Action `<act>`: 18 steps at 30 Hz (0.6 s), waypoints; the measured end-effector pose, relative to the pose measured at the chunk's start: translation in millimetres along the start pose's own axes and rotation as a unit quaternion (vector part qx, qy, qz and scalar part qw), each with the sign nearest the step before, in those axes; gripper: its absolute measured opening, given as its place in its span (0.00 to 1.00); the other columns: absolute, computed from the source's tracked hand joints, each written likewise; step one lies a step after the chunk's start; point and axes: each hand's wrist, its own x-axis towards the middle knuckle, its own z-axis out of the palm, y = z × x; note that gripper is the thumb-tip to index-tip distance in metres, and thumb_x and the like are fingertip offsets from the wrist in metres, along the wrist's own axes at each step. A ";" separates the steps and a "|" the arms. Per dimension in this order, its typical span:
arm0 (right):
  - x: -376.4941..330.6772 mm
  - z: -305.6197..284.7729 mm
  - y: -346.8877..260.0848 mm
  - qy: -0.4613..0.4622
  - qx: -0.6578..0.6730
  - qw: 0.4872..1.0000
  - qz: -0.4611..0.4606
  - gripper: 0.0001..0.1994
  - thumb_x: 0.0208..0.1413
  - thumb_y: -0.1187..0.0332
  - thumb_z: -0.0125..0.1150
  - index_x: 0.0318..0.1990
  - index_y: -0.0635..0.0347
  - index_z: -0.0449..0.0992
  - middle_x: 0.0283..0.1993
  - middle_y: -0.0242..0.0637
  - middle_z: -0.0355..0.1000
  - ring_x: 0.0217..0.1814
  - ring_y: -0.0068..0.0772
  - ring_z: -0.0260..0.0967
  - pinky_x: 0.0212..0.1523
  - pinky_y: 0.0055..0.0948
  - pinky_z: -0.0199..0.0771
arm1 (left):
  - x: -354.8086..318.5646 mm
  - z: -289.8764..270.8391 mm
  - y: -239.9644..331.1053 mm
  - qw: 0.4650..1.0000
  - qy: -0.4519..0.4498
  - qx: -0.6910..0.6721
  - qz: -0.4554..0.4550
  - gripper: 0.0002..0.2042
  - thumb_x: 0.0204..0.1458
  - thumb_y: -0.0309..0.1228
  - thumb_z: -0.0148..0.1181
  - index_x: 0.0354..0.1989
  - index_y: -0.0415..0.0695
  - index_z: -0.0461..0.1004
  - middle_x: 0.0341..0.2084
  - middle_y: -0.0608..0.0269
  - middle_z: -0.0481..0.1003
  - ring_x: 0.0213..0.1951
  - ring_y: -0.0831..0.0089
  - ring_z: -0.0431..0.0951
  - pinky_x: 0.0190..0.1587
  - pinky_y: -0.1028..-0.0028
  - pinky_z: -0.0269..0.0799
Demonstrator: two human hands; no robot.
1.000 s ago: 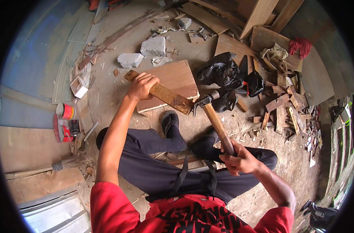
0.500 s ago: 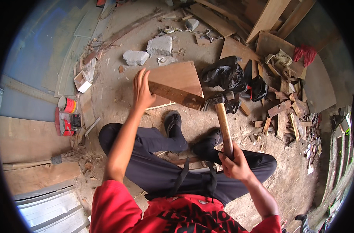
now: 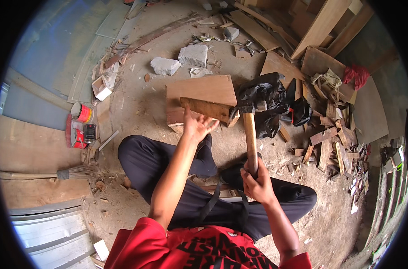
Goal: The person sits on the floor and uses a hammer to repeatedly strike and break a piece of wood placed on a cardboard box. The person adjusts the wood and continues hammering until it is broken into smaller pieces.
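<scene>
I sit on the dirt floor with my legs folded. A short brown wooden block [image 3: 207, 109] lies across a plywood board [image 3: 199, 88] in front of me. My left hand [image 3: 196, 126] hovers just below the block with its fingers spread and holds nothing. My right hand [image 3: 257, 181] grips the lower end of a hammer's wooden handle [image 3: 250, 134]. The dark hammer head [image 3: 244, 108] sits at the block's right end, touching it or very close.
Two pale stones [image 3: 194, 54] lie beyond the board. A black bag [image 3: 263, 96] and a heap of wood scraps [image 3: 329, 139] are to the right. Paint cans [image 3: 81, 112] and a broom [image 3: 74, 171] are on the left. Planks lean at the top right.
My left hand has let go of the block and opened, drawing back toward me. The hammer has swung from a slant to nearly upright, its head now at the block's right end.
</scene>
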 end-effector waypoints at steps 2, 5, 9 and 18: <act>-11.2 -7.6 -1.9 -0.006 -0.035 0.999 0.021 0.08 0.65 0.72 0.56 0.43 0.56 0.61 0.20 0.25 0.59 0.12 0.16 0.55 0.11 0.21 0.56 | 0.9 25.9 19.7 0.990 0.005 -0.140 -0.004 0.51 0.49 0.65 0.63 0.70 0.42 0.48 0.55 0.47 0.67 0.52 0.55 0.73 0.56 0.44 0.69; -19.9 -23.2 22.3 -0.012 -0.163 0.986 -0.024 0.08 0.65 0.69 0.58 0.42 0.58 0.64 0.21 0.24 0.61 0.15 0.14 0.57 0.15 0.20 0.58 | 12.5 47.8 37.1 0.998 -0.028 -0.040 0.032 0.38 0.46 0.59 0.70 0.56 0.43 0.63 0.35 0.57 0.71 0.36 0.62 0.74 0.43 0.55 0.75; -32.7 -33.8 62.7 0.006 -0.235 0.971 -0.037 0.16 0.65 0.57 0.59 0.40 0.62 0.69 0.20 0.36 0.68 0.21 0.27 0.68 0.25 0.31 0.67 | 0.3 65.5 29.6 0.996 -0.039 -0.006 0.076 0.13 0.53 0.39 0.65 0.34 0.51 0.66 0.19 0.76 0.63 0.20 0.82 0.60 0.24 0.79 0.60; -32.1 -29.3 119.4 0.043 -0.110 0.993 -0.005 0.17 0.69 0.56 0.51 0.33 0.60 0.65 0.18 0.25 0.64 0.19 0.16 0.63 0.20 0.24 0.62 | -23.1 67.8 40.2 0.972 -0.209 0.036 0.097 0.27 0.46 0.26 0.52 0.60 0.42 0.66 0.32 0.66 0.67 0.28 0.73 0.67 0.36 0.70 0.68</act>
